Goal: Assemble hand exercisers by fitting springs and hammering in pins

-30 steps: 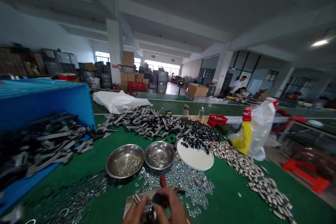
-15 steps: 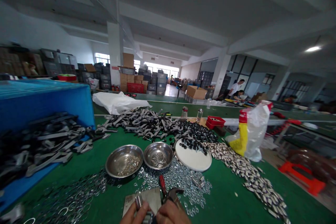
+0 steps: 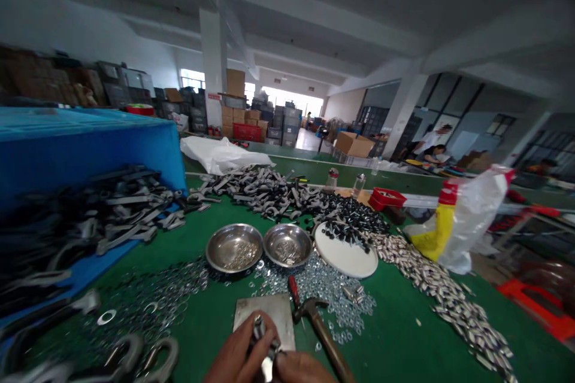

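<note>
My left hand point(image 3: 245, 350) is closed around a shiny metal part point(image 3: 259, 328) with a rounded end poking up between thumb and fingers. My right hand point(image 3: 303, 368) pinches the lower end of the same part, whose exact kind is hidden by the fingers. Both hands are over the near edge of a flat metal plate point(image 3: 264, 306). Just right of them lies a claw hammer point(image 3: 327, 338) with a wooden handle, and a red-handled screwdriver point(image 3: 293, 290) points toward it.
Two steel bowls point(image 3: 211, 257) of small parts and a white round lid point(image 3: 344, 263) stand ahead. Loose nuts point(image 3: 354, 317), rings and metal cylinders point(image 3: 431, 287) surround the plate. A blue crate point(image 3: 173, 149) of dark metal castings is at left; a plastic bag point(image 3: 476, 209) stands right.
My right hand has come away from over the hammer, which now lies uncovered, and has moved to the metal part. The left hand's part has tilted. The view has shifted left.
</note>
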The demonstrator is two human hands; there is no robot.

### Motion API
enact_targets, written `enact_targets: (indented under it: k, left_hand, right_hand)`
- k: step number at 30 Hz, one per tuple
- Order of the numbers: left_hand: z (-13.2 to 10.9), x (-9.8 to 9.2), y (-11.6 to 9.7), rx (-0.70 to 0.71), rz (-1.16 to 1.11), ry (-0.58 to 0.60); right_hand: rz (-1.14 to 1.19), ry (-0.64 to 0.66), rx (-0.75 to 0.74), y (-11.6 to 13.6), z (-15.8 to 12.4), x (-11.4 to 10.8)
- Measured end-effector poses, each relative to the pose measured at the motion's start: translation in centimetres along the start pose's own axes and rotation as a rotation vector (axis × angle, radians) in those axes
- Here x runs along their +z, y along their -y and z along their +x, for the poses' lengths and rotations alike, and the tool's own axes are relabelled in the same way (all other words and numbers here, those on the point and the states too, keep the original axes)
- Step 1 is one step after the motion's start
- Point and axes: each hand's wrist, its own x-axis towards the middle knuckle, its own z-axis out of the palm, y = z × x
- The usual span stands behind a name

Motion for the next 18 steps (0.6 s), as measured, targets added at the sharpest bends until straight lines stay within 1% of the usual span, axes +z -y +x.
enact_targets:
  k: [2, 3, 5, 6, 9, 12, 14, 15, 16, 17, 18]
  left_hand:
    - [-0.4, -0.6, -0.7, -0.051, -0.011, 0.054]
    - [-0.5, -0.9, -1.0, -0.084, -0.006, 0.050]
    - [-0.7, -1.1, -1.1, -0.118, -0.012, 0.019]
    - [-0.7, -1.2, -1.0, -0.124, -0.024, 0.003]
    - [-0.9, -1.0, -0.8, -0.107, -0.068, -0.009]
    - [-0.9, -0.8, -1.0, -0.110, -0.089, -0.025]
    - [-0.9, -0.7, -1.3, -0.115, -0.059, -0.047]
    - [-0.9, -0.6, -1.4, -0.113, -0.032, -0.058]
    - [-0.9, -0.6, -1.5, -0.109, -0.005, -0.067]
    - [-0.9, -0.7, -1.6, -0.103, 0.013, -0.072]
    - [-0.9, -0.8, -1.7, -0.095, 0.024, -0.073]
  right_hand:
    - [0.018, 0.035, 0.035, 0.4, -0.7, 1.4]
    - [-0.038, 0.026, 0.047, 0.8, -1.2, 1.8]
    - [-0.235, -0.082, 0.016, 1.9, -1.9, 2.2]
    - [-0.297, -0.087, 0.010, 2.3, -2.0, 2.2]
    - [-0.529, -0.135, -0.121, 2.9, -2.0, 1.5]
    - [-0.884, -0.209, -0.294, 2.1, -1.4, 0.6]
    - [-1.061, -0.227, -0.360, 1.5, -1.0, 0.1]
    - [-1.087, -0.228, -0.374, 1.3, -0.8, -0.1]
    - [-1.060, -0.223, -0.374, 1.2, -0.6, 0.0]
    - [-0.979, -0.209, -0.356, 1.1, -0.6, 0.3]
    - [-0.844, -0.184, -0.314, 1.0, -0.5, 0.8]
